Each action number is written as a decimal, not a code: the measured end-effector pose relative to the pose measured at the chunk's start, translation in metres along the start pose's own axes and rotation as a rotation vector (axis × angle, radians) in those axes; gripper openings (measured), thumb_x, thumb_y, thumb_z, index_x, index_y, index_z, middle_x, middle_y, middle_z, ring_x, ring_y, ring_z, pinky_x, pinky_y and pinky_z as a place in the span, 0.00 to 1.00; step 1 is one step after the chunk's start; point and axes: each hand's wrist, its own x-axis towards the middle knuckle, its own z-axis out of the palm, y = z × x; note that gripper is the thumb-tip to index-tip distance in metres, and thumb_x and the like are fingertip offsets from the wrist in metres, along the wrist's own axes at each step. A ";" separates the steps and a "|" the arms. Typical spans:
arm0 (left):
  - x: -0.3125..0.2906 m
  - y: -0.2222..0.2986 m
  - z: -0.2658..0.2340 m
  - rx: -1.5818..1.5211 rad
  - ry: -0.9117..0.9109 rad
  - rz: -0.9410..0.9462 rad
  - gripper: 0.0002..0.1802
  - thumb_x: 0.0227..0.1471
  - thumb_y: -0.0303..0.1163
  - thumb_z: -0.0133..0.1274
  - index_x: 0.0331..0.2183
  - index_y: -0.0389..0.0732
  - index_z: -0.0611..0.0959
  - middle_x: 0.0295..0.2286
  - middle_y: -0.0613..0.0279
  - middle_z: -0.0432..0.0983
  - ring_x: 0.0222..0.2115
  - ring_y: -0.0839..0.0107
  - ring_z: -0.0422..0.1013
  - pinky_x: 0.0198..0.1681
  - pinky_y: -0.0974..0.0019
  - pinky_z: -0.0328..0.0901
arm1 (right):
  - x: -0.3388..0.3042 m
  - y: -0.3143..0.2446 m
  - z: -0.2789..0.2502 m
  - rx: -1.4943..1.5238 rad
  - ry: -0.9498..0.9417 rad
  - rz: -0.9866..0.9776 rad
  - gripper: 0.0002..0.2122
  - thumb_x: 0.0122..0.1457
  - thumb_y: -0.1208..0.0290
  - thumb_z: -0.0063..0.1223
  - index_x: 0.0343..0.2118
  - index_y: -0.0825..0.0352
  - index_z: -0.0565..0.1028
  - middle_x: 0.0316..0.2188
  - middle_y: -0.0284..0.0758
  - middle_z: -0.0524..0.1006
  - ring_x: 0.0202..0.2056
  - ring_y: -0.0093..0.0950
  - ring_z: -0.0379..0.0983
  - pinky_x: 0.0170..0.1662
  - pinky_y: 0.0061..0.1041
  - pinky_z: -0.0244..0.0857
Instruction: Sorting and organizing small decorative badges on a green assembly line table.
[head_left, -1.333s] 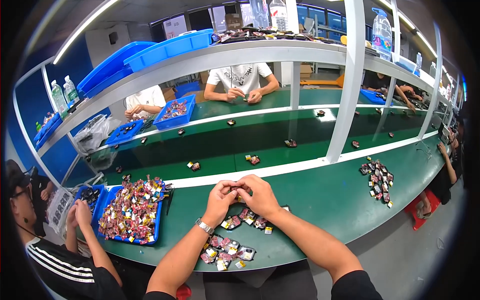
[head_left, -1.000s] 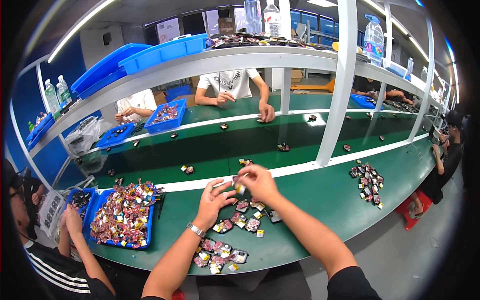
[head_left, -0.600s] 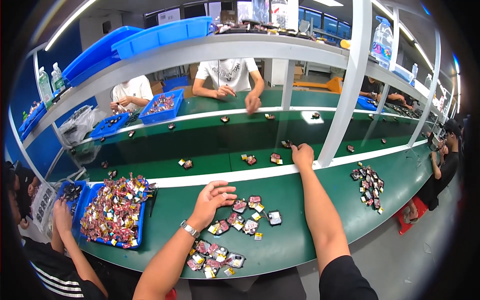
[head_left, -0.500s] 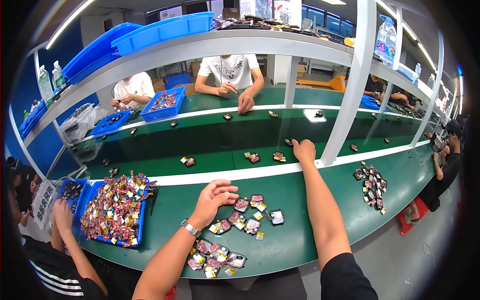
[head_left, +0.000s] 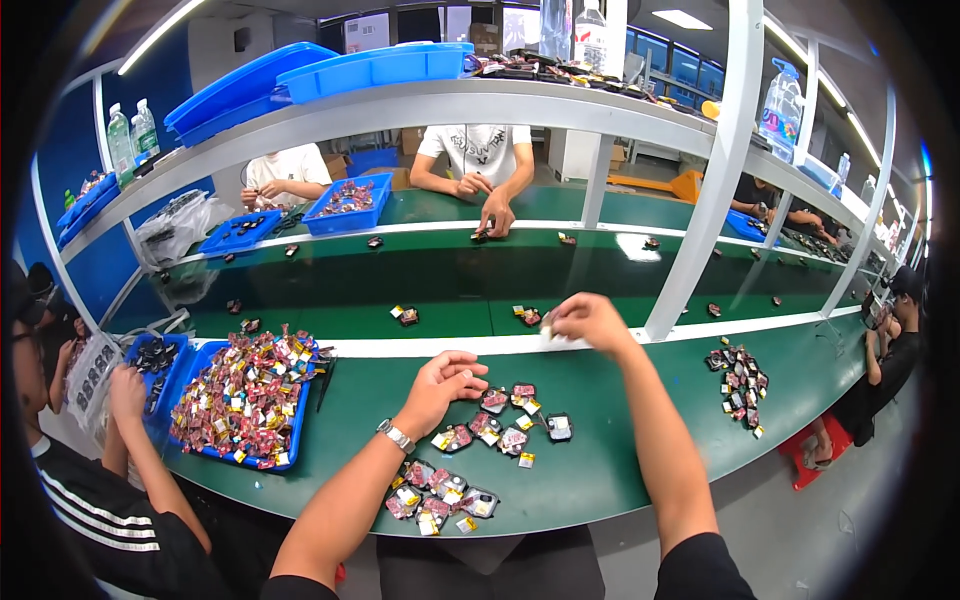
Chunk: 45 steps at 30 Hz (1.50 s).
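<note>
My left hand (head_left: 440,388), with a metal-band watch on its wrist, hovers beside a loose group of small electronic assemblies (head_left: 487,425) on the green table. Its fingers are loosely bent and apart, and I see nothing in them. The assemblies are black casings with red circuit boards and white-and-yellow battery packs. Above the white rail, my right hand (head_left: 592,325) pinches one small circuit-board assembly (head_left: 548,326), partly hidden by the fingers and blurred. Closer to my body lies a second cluster of assemblies (head_left: 440,492).
A blue tray (head_left: 298,437) heaped with boards stands at left, beside a neighbour's arm (head_left: 150,450). More assemblies (head_left: 738,385) lie at right. Past the white rail (head_left: 480,345), a dark green belt (head_left: 450,275) carries scattered pieces. A grey post (head_left: 708,190) rises right of my right hand.
My right hand has come back from the belt toward me and to the left, with an assembly in its fingers. My left hand stays near the group. Pieces on the belt have shifted right.
</note>
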 end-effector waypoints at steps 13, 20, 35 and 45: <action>-0.006 0.009 0.002 0.056 -0.202 -0.122 0.20 0.56 0.23 0.50 0.51 0.34 0.70 0.45 0.56 0.72 0.43 0.70 0.72 0.46 0.65 0.72 | -0.065 -0.040 0.107 -0.310 -0.083 -0.116 0.13 0.47 0.79 0.63 0.35 0.70 0.73 0.28 0.37 0.79 0.32 0.26 0.77 0.37 0.23 0.71; -0.009 0.019 0.014 0.004 -0.101 -0.099 0.23 0.57 0.22 0.49 0.54 0.36 0.69 0.46 0.57 0.72 0.44 0.73 0.72 0.46 0.70 0.72 | -0.065 -0.032 0.120 -0.352 0.076 -0.336 0.12 0.49 0.78 0.61 0.39 0.66 0.76 0.37 0.35 0.75 0.31 0.26 0.76 0.36 0.24 0.71; -0.007 0.013 0.003 -0.101 -0.089 -0.197 0.22 0.57 0.19 0.46 0.54 0.35 0.69 0.44 0.59 0.74 0.42 0.73 0.73 0.47 0.68 0.73 | -0.075 -0.031 0.137 -0.803 0.109 -0.593 0.11 0.49 0.73 0.58 0.37 0.65 0.76 0.38 0.34 0.74 0.40 0.34 0.74 0.40 0.32 0.71; -0.007 0.012 0.006 -0.152 -0.049 -0.215 0.20 0.56 0.17 0.46 0.51 0.37 0.68 0.43 0.56 0.74 0.43 0.69 0.73 0.47 0.66 0.73 | -0.069 -0.038 0.117 -0.773 -0.108 -0.706 0.08 0.48 0.75 0.60 0.32 0.63 0.76 0.41 0.33 0.73 0.44 0.35 0.71 0.44 0.33 0.69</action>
